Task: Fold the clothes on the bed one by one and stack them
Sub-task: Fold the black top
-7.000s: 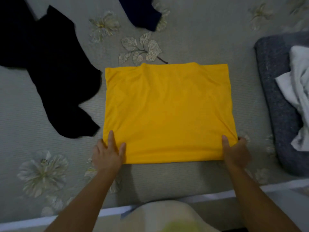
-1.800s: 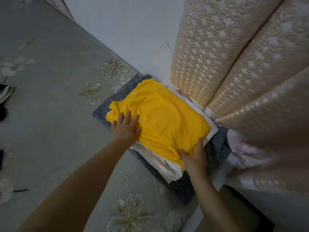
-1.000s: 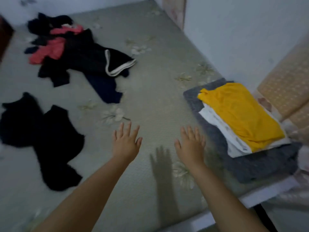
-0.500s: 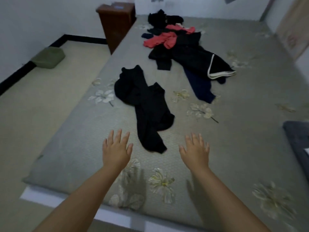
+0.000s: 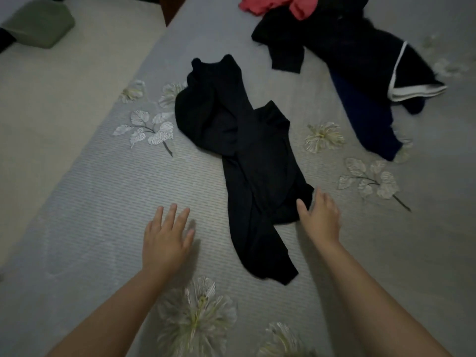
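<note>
The yellow shirt is stacked now. Both hands are reaching for the black shirt (image 5: pixel 247 161) on the bed (image 5: pixel 103 202): left hand (image 5: pixel 167 240) spread, right hand (image 5: pixel 319 217) open, touching its edge.

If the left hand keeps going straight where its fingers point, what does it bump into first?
Probably the crumpled black garment. The left hand points up and slightly right over bare bed sheet, with the garment's left bulge next in line, though depth is unclear.
</note>
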